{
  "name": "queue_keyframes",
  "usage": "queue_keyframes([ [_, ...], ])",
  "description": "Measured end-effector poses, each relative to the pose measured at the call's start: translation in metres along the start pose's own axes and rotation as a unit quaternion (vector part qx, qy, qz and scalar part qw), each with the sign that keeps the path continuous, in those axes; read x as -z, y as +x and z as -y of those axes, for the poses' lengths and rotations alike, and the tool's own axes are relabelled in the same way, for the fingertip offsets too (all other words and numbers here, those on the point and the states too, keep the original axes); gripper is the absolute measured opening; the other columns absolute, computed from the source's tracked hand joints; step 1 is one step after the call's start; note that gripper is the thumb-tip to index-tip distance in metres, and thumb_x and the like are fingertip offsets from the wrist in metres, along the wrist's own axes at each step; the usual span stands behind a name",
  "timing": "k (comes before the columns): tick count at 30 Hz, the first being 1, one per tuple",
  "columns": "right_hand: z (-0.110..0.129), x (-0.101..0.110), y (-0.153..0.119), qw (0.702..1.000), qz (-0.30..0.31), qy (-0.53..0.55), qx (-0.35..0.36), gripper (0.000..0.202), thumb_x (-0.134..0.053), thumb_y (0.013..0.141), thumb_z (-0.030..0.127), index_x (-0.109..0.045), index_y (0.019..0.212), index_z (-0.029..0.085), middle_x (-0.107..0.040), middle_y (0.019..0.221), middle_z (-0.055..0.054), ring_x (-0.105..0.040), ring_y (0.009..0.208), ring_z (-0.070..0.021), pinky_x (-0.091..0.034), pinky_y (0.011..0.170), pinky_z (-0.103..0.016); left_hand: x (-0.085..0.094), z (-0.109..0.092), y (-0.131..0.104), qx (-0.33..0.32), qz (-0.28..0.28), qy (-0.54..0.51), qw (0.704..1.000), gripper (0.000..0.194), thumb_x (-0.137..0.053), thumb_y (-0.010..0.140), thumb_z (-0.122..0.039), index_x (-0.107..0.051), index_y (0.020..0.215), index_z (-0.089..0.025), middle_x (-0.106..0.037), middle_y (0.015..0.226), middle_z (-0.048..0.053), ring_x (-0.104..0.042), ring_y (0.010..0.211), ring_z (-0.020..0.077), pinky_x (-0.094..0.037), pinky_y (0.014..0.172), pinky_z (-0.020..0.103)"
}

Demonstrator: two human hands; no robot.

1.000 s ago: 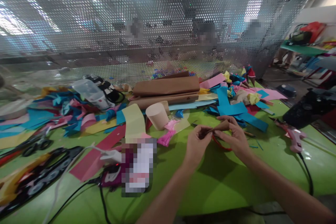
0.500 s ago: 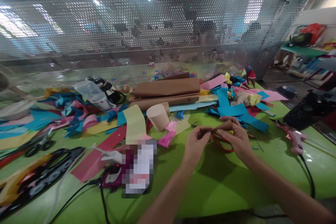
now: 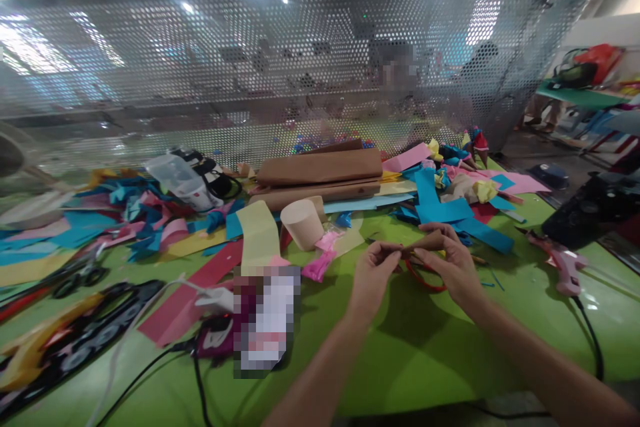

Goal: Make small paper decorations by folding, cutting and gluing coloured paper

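Both hands meet over the right half of the green table [image 3: 400,360]. A small piece of brown paper [image 3: 425,242] runs between them. My left hand [image 3: 373,280] pinches its left end between thumb and fingers. With thumb and bent fingers, my right hand [image 3: 455,267] grips the wider right part. Just beneath the hands lies a red ring-shaped object [image 3: 425,280], partly covered by the fingers. Blue paper strips [image 3: 440,211] lie right behind my right hand.
Behind are brown paper rolls [image 3: 320,167] and a perforated metal screen [image 3: 300,67]. A cream roll [image 3: 302,223] and pink paper lie left of the hands. A pink glue gun [image 3: 567,270] is at right, scissors [image 3: 83,277] and cables at left.
The view has shifted very slightly. Both hands keep the same hold on the brown paper, with no clear movement.
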State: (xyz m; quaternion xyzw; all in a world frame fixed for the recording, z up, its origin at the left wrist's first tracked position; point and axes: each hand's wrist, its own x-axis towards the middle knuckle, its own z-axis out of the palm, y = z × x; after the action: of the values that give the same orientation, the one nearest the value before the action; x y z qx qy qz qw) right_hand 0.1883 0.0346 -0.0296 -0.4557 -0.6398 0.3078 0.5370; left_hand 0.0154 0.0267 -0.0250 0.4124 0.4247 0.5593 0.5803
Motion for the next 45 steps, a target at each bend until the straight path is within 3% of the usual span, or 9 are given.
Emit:
queue_keyframes([
  [10, 0.0006, 0.0005, 0.0003, 1.0, -0.007, -0.011, 0.009, 0.007, -0.075, 0.086, 0.033, -0.08, 0.087, 0.028, -0.061, 0.119, -0.007, -0.055, 0.12, -0.0274, -0.047, 0.098, -0.04, 0.0026, -0.002, -0.0017, 0.015, 0.01, -0.003, 1.0, 0.013, -0.069, 0.077, -0.024, -0.073, 0.084, -0.014, -0.07, 0.077, 0.004, -0.057, 0.062, 0.0106, -0.046, 0.064, 0.024],
  [17, 0.0005, -0.0002, 0.0002, 1.0, -0.018, -0.011, 0.012, 0.008, -0.074, 0.086, 0.035, -0.08, 0.088, 0.029, -0.06, 0.119, -0.007, -0.055, 0.119, -0.0282, -0.046, 0.099, -0.043, 0.006, -0.0005, -0.0009, 0.025, 0.023, -0.027, 0.999, 0.023, -0.069, 0.08, -0.026, -0.072, 0.099, -0.014, -0.069, 0.079, 0.004, -0.057, 0.065, 0.0111, -0.045, 0.065, 0.024],
  [26, 0.0012, -0.0015, -0.0015, 0.999, -0.004, -0.022, 0.04, 0.005, -0.075, 0.086, 0.031, -0.079, 0.087, 0.028, -0.06, 0.116, -0.008, -0.054, 0.12, -0.0277, -0.046, 0.101, -0.042, 0.0032, -0.0003, 0.0017, 0.021, 0.015, 0.013, 1.0, 0.016, -0.071, 0.075, -0.027, -0.066, 0.081, -0.014, -0.068, 0.074, 0.004, -0.058, 0.065, 0.0116, -0.043, 0.062, 0.024],
  [45, 0.0045, -0.0012, -0.0022, 0.998, 0.022, -0.043, 0.049, 0.008, -0.071, 0.088, 0.029, -0.078, 0.092, 0.028, -0.057, 0.123, -0.007, -0.055, 0.117, -0.0255, -0.045, 0.101, -0.039, -0.0001, -0.0004, 0.002, 0.013, 0.009, -0.006, 1.0, 0.02, -0.082, 0.067, -0.023, -0.067, 0.078, -0.014, -0.065, 0.073, 0.001, -0.056, 0.067, 0.0107, -0.044, 0.063, 0.023],
])
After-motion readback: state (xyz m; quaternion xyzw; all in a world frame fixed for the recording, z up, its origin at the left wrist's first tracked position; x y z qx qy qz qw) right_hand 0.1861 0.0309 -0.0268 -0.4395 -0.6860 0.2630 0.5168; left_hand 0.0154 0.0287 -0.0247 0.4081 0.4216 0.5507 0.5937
